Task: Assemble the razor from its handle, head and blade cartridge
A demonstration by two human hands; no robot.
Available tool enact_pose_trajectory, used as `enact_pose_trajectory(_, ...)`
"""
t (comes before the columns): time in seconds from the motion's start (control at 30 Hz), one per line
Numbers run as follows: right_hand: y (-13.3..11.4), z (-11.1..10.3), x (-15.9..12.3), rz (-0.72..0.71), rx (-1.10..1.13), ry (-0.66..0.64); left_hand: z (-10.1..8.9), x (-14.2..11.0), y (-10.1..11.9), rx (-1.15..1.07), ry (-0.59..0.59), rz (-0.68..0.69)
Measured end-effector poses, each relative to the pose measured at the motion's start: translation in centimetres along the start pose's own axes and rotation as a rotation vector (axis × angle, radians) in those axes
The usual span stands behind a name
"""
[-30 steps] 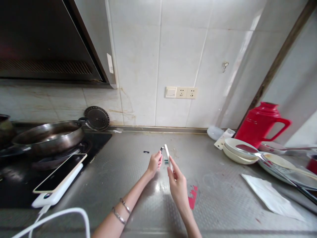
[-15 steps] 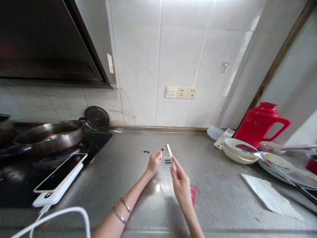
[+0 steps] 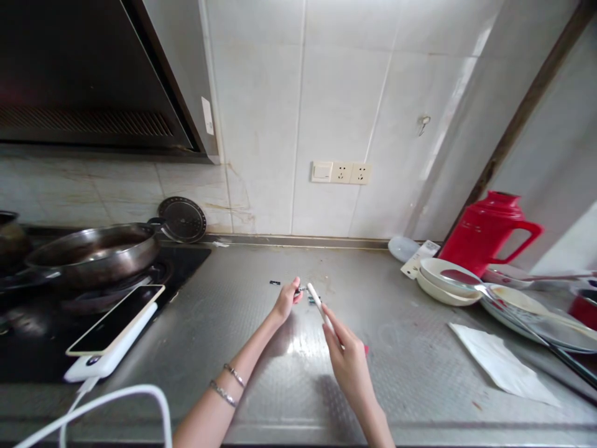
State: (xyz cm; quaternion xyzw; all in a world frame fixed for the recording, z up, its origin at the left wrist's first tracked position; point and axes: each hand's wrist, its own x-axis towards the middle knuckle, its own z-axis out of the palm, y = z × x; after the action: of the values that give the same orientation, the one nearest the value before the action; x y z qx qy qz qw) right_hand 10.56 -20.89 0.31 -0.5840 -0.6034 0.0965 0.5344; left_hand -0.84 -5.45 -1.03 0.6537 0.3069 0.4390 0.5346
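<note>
My left hand (image 3: 285, 302) is closed in a pinch on a small dark piece with a shiny metal end (image 3: 300, 290), held just above the steel counter (image 3: 242, 348). My right hand (image 3: 346, 350) wraps its fingers round a slim white pen-like stick (image 3: 317, 299). The stick's rounded far end comes close to the small piece; whether they touch I cannot tell. Behind the stick lie small greenish pieces (image 3: 311, 300), partly covered. To the left of my left hand rests a small black piece (image 3: 275, 283). A red flat item (image 3: 366, 350) shows a corner beside my right hand.
On the left, a phone (image 3: 116, 317) lies on a white power bank (image 3: 112, 354) with a white cable (image 3: 135, 391), near a steel pan (image 3: 96, 252) on the stove. At right stand a red thermos (image 3: 487, 230), stacked bowls (image 3: 448, 289), plates and a white napkin (image 3: 504, 367).
My left hand has turned, so the small piece now points toward the stick. The stick has tilted and moved slightly left and down, and my right hand covers more of the red item.
</note>
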Motion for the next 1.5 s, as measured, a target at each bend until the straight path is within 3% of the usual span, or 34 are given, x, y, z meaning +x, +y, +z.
enact_pose_trajectory(0.3, -1.2, 1.4, -1.5, -0.006, -0.021, -0.031, 0.1, -0.1, -0.4, -0.017, 0.130, -0.059)
enact_pose_trajectory(0.43, -1.4, 1.6, -1.6, 0.044, -0.001, 0.015, 0.1, -0.1, -0.2, 0.040, 0.127, -0.024)
enact_pose_trajectory(0.6, -1.6, 2.0, -1.8, 0.029, 0.034, -0.057, 0.1, -0.1, -0.4, -0.030, 0.148, -0.054)
enact_pose_trajectory(0.73, -1.7, 2.0, -1.8, 0.060, 0.029, 0.029, 0.1, -0.1, -0.5, 0.012, 0.126, -0.023)
enact_pose_trajectory(0.9, -2.3, 2.1, -2.0, 0.013, 0.082, -0.099, 0.3, 0.0, -0.5, -0.104, 0.172, -0.067)
enact_pose_trajectory(0.97, -2.4, 2.0, -1.9, 0.028, 0.093, -0.094, 0.3, 0.0, -0.5, -0.122, 0.183, -0.068)
enact_pose_trajectory(1.13, -1.6, 1.4, -1.2, 0.070, 0.102, 0.011, 0.1, 0.1, -0.6, -0.072, 0.086, -0.062)
enact_pose_trajectory(1.5, -0.4, 2.2, -0.9, 0.109, 0.087, 0.067, 0.5, 0.3, -1.5, -0.174, 0.000, -0.264)
